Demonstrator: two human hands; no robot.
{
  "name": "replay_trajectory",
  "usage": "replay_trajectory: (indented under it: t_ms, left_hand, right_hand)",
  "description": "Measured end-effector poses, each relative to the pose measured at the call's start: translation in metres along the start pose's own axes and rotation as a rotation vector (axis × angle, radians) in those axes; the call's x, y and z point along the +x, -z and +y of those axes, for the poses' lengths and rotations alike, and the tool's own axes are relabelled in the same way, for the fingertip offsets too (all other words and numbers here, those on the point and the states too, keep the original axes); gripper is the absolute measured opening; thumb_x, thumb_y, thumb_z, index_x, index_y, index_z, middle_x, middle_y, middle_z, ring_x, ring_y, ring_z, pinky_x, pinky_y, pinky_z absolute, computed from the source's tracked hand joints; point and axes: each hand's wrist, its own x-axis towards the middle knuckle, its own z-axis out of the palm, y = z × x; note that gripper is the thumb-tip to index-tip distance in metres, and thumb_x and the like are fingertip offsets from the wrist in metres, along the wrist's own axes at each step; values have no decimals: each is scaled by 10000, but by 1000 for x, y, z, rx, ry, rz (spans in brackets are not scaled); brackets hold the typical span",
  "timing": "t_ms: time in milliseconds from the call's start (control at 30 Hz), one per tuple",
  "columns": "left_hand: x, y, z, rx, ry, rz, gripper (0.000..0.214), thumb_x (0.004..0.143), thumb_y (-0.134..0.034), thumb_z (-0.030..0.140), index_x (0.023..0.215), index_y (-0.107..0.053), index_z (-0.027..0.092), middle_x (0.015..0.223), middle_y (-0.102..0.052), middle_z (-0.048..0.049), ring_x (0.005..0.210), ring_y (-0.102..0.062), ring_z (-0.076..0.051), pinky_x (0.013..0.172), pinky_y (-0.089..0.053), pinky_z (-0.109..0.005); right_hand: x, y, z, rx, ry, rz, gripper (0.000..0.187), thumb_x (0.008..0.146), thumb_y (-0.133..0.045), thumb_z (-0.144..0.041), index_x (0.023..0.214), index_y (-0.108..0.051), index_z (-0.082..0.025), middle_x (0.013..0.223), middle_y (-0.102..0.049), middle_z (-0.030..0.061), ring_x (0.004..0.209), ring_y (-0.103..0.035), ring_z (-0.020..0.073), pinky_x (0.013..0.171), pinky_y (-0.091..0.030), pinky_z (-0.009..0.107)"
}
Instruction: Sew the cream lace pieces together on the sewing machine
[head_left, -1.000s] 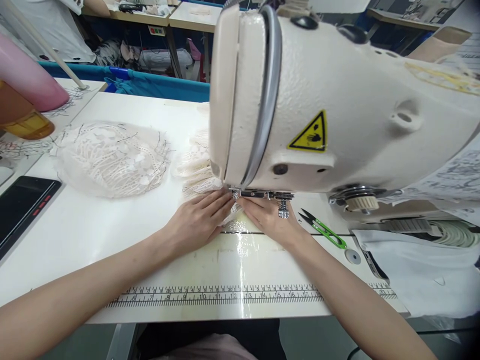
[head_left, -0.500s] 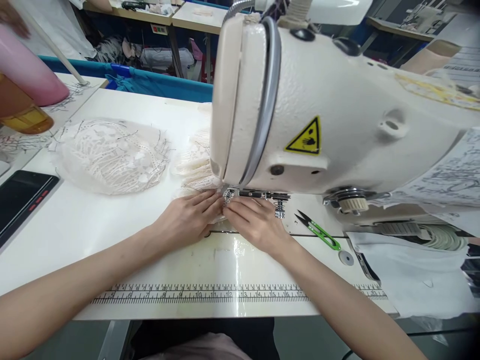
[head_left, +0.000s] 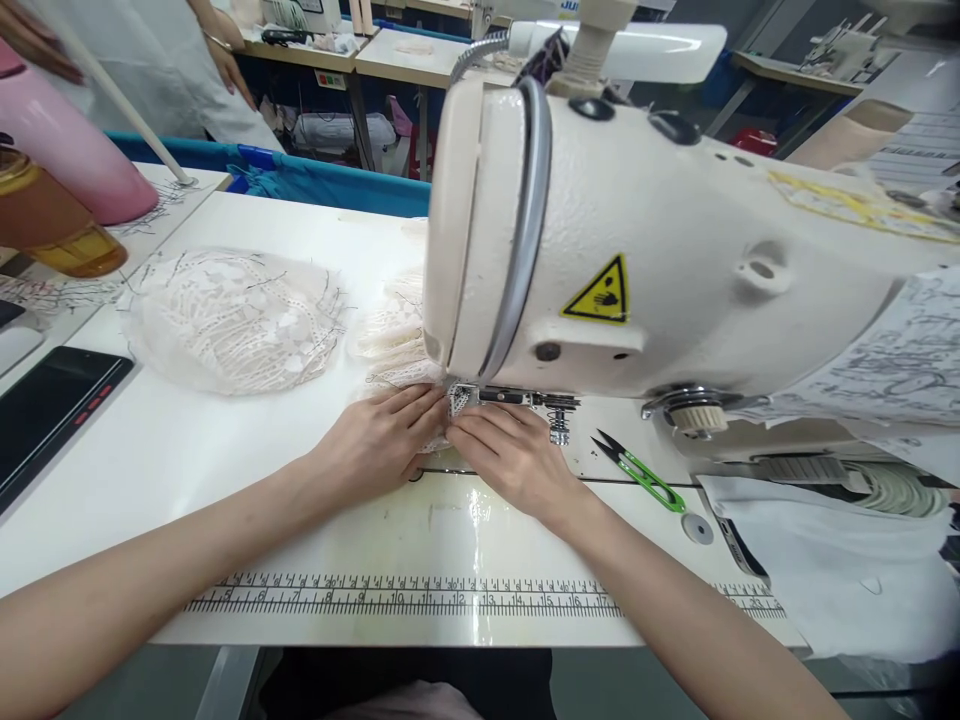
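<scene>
A cream sewing machine fills the upper right of the head view. Under its head lies a small piece of white lace. My left hand lies flat on the lace, fingers stretched toward the presser foot. My right hand presses on the lace from the right, fingertips meeting the left hand's just below the foot. The needle itself is hidden behind the machine head.
A round pile of lace pieces and a smaller stack lie on the white table. Green thread snips rest right of the foot. A dark phone lies at left. A printed ruler runs along the front edge. Another person stands at back left.
My right hand has slid a little to the left, its fingertips closer to the left hand's. The view has tilted up slightly, showing more of the background.
</scene>
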Motion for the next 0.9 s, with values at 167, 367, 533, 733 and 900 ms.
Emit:
replay_trajectory:
  t_ms: [167, 367, 533, 733, 900]
  left_hand:
    - [-1, 0, 5, 40, 13, -10, 349, 898, -469, 210, 1150, -652, 51, 1175, -683, -150, 1091, -656, -282, 910, -576, -393]
    - [-1, 0, 12, 67, 25, -47, 386, 938, -436, 253, 1217, -622, 62, 1223, -656, -161, 1126, -632, -304, 917, -567, -419]
    - [1, 0, 15, 57, 67, -69, 382, 951, -435, 270, 1224, -623, 82, 1240, -645, -165, 1139, -622, -320, 884, -579, -434]
    - [3, -1, 17, 34, 79, -52, 373, 949, -442, 260, 1225, -618, 80, 1246, -639, -175, 1141, -620, -326, 890, -571, -447]
    - [4, -2, 17, 44, 62, -74, 396, 919, -488, 256, 1248, -593, 62, 1256, -629, -189, 1152, -611, -332, 891, -570, -442]
  right_hand:
    - [-3, 1, 0, -24, -38, -29, 214, 872, -499, -11, 944, -620, -173, 952, -716, -8, 955, -626, 108, 861, -466, 247]
    - [-6, 2, 3, -20, -56, -74, 201, 884, -507, -36, 981, -620, -170, 990, -715, 15, 984, -617, 124, 835, -455, 260]
    - [-8, 2, 6, -5, -74, -85, 232, 894, -488, -26, 984, -636, -180, 1015, -712, 18, 1007, -607, 121, 860, -441, 254]
    - [-9, 3, 9, -37, -75, -48, 246, 903, -485, -30, 993, -657, -181, 1044, -710, 24, 956, -612, 114, 814, -441, 245]
    - [-7, 7, 13, -101, -79, 10, 168, 896, -557, -102, 1004, -663, -174, 1012, -720, 18, 849, -627, 126, 687, -435, 267]
